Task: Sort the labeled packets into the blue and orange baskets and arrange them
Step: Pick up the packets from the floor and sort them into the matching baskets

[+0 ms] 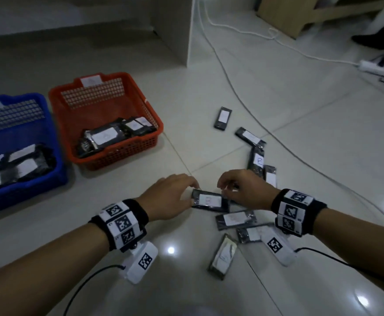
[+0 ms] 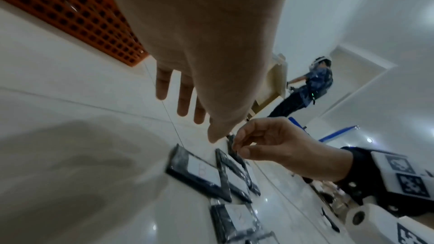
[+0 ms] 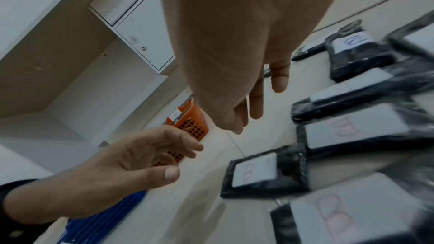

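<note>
A black packet [image 1: 210, 200] with a white label marked B lies on the tiled floor between my hands. My left hand [image 1: 187, 188] hovers at its left end with relaxed, nearly straight fingers [image 2: 162, 84] and holds nothing. My right hand [image 1: 226, 187] hangs over its right end, fingers loosely curled and empty. Several more labeled packets [image 1: 235, 218] lie scattered to the right and nearer me. The orange basket [image 1: 118, 153] holds a few packets [image 1: 104, 135]. The blue basket [image 1: 27, 185] at far left holds several packets [image 1: 15, 165].
A white cable [image 1: 243, 99] runs across the floor past the far packets to a power strip [image 1: 373, 66]. A white cabinet [image 1: 175, 30] stands behind the baskets. Another person [image 2: 314, 84] stands by wooden furniture [image 1: 284, 14] at the back right.
</note>
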